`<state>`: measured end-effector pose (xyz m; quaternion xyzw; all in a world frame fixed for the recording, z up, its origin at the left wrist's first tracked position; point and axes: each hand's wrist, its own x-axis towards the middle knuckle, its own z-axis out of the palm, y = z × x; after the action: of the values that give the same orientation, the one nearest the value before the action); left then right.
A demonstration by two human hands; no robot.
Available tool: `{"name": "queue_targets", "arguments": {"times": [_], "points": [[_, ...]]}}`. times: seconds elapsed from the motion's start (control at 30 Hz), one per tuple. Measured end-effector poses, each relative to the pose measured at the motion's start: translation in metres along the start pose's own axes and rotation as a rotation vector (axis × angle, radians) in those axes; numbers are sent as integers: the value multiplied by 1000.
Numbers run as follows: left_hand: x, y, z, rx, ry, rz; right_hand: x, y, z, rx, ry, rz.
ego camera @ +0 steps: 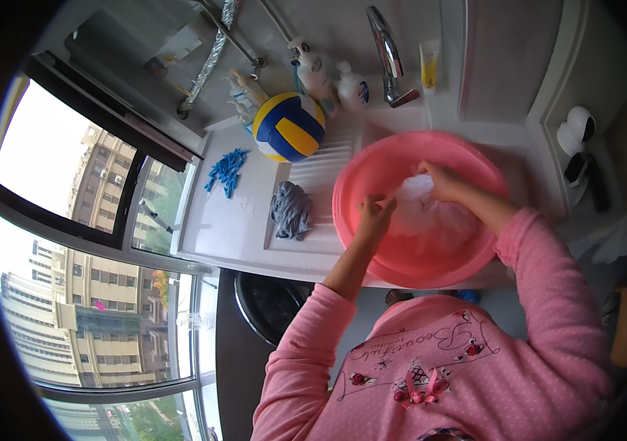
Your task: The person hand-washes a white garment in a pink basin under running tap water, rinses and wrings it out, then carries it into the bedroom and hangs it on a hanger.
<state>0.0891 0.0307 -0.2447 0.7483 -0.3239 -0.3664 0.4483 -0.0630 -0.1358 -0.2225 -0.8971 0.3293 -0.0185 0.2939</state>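
A large pink plastic basin (353,165) stands before me, partly over the sink. Sheer white fabric (419,188) is gathered in it, its lower part spread and tinted pink, seemingly in water. My left hand (375,218) pinches a thin edge of this fabric between thumb and fingers, above the basin's left side. At the upper right of the fabric, my right hand (441,183) grips the bunched white part, and some fingers are hidden. Between both hands the fabric is stretched a little.
Left of the basin, a wrung grey cloth (291,211) lies on the ribbed washboard (321,168). Blue clothes pegs (227,171) and a volleyball (289,128) sit farther left. Behind are pump bottles (353,88), a chrome faucet (386,55) and a yellow tube (429,66).
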Motion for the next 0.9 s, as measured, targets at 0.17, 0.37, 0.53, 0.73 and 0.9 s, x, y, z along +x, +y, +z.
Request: {"name": "queue_targets", "arguments": {"times": [0.17,0.37,0.53,0.73,0.9], "points": [[1,23,-18,-134,-79,161,-21,-47,-52,260,268,-358],[-4,122,-29,-188,-221,516,-42,-110,-134,295,629,-773],[-1,159,-33,-270,-293,740,-52,-149,-170,451,813,-740],[-6,144,-8,-440,-423,623,-36,-152,-145,690,914,-561],[-10,139,6,-557,-568,431,-1,-139,-110,858,924,-295]]}}
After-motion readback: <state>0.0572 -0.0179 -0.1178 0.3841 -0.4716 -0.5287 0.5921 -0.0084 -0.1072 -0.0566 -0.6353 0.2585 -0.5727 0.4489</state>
